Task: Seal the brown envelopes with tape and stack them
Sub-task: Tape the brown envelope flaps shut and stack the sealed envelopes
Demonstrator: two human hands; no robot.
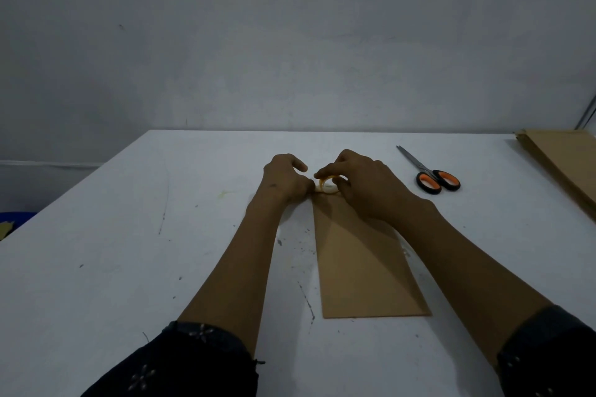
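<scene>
Brown, flat and uncreased, one envelope [361, 264] is laid lengthwise on the white table [129, 235]. At the envelope's far end a tape roll [327, 185] is gripped by the right hand [358, 184] and pinched by the left hand [285, 179]. Right of the envelope, scissors [430, 174] are noted; farther right, an envelope stack [564, 164]. Beyond, a grey wall [290, 42] is recorded.

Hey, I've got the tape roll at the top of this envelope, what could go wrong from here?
Both hands, left hand and right hand, are busy at the tape roll, so nothing pins the brown envelope; it may slide or the tape may go on crooked. The scissors lie off to the right, untouched; reaching for them means one hand letting go, and the loose tape end could stick to itself. The envelope's far edge is hidden, so the flap's alignment cannot be checked.
</scene>
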